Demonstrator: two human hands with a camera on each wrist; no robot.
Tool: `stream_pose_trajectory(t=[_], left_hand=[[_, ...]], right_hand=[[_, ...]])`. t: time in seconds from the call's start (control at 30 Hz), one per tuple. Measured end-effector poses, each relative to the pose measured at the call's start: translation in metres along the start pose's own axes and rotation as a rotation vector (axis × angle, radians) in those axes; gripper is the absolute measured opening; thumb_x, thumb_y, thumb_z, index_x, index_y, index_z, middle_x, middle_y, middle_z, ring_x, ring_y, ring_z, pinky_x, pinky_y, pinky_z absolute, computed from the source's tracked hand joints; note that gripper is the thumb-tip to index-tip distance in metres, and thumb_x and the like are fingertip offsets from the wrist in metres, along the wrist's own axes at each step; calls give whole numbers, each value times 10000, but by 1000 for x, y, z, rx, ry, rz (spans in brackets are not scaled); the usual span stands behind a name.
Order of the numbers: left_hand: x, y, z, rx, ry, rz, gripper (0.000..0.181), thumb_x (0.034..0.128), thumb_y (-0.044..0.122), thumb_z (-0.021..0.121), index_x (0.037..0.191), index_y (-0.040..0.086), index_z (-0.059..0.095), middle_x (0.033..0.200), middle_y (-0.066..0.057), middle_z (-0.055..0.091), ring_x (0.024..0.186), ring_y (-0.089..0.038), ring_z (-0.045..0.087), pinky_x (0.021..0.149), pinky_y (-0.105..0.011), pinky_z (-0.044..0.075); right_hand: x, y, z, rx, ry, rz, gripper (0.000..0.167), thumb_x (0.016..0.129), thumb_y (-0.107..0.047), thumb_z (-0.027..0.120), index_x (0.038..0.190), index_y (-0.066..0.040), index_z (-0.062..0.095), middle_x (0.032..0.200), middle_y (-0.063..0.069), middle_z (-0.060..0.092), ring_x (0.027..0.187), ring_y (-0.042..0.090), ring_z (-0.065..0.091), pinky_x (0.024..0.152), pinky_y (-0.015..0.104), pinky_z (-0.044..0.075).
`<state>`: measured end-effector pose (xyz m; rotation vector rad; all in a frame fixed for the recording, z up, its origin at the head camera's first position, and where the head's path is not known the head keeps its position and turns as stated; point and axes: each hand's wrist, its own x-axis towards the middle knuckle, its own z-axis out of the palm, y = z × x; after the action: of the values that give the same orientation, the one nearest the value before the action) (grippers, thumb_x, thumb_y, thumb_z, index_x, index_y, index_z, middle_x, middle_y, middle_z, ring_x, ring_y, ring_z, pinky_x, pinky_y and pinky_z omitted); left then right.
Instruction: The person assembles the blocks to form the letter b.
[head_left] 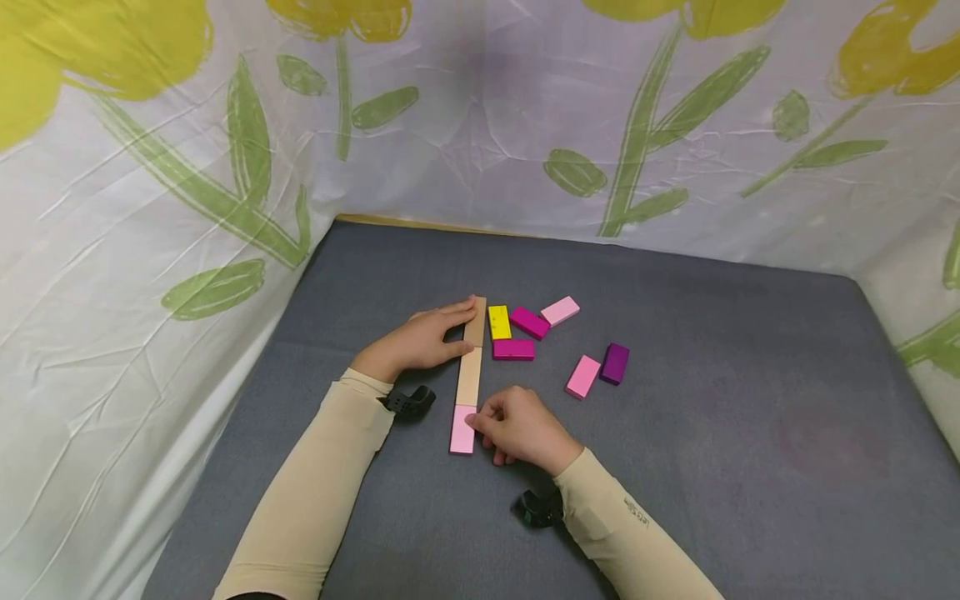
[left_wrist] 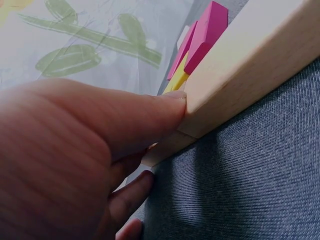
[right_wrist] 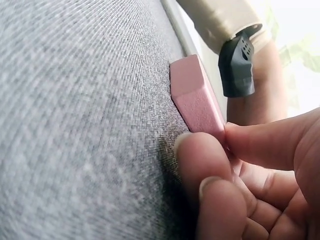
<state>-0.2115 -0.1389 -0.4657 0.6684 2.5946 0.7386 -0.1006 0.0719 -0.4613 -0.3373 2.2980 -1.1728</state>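
Observation:
Two plain wooden blocks, a far one (head_left: pixel 477 325) and a middle one (head_left: pixel 469 377), lie end to end with a light pink block (head_left: pixel 462 437) at the near end, forming a straight row. My left hand (head_left: pixel 416 340) lies along the row's left side. Its extended fingers touch the far wooden block, and its thumb (left_wrist: pixel 150 117) rests by the joint between the wooden ones. At the near end, my right hand (head_left: pixel 525 427) pinches the light pink block's right side, thumb on its upper edge and fingers (right_wrist: pixel 205 155) curled beside it.
Right of the row lie a yellow block (head_left: pixel 499 322), two magenta blocks (head_left: pixel 513 350), and a pale pink block (head_left: pixel 560 311). Farther right are a pink block (head_left: pixel 582 377) and a purple block (head_left: pixel 615 364). Flower-print cloth (head_left: pixel 480 167) surrounds the grey table (head_left: pixel 750 417).

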Motion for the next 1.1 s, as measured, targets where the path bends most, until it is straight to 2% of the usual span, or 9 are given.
stream_pose_trajectory(t=[0.37, 0.67, 0.8, 1.1], left_hand=[[1, -1, -2, 19, -13, 1, 717, 1053, 342, 640, 1654, 122, 318, 1752, -20, 201, 1607, -267, 231, 1281, -570, 205], [0, -3, 1, 26, -13, 8, 712, 1058, 348, 629, 1656, 124, 314, 1752, -24, 202, 1602, -286, 244, 1274, -583, 216], [1, -3, 3, 28, -14, 8, 710, 1053, 352, 634, 1651, 123, 328, 1749, -25, 210, 1601, -283, 250, 1275, -580, 214], [1, -4, 1, 36, 0, 18, 709, 1051, 352, 636, 1649, 118, 335, 1748, -24, 211, 1599, -267, 256, 1280, -564, 211]], right_hand=[[0, 1, -2, 37, 8, 29, 397, 1008, -356, 724, 703, -102, 716, 608, 15, 640, 461, 151, 635, 471, 300, 526], [-2, 5, -10, 8, 37, 15, 333, 1013, -288, 719, 738, -100, 731, 640, 28, 666, 513, 166, 663, 526, 332, 571], [-6, 9, -17, -15, 91, 28, 306, 1017, -269, 711, 759, -107, 736, 649, 21, 658, 534, 170, 652, 530, 332, 565], [-16, 14, -43, -91, 270, 40, 254, 992, -251, 748, 779, -112, 751, 668, 39, 666, 560, 159, 622, 532, 323, 465]])
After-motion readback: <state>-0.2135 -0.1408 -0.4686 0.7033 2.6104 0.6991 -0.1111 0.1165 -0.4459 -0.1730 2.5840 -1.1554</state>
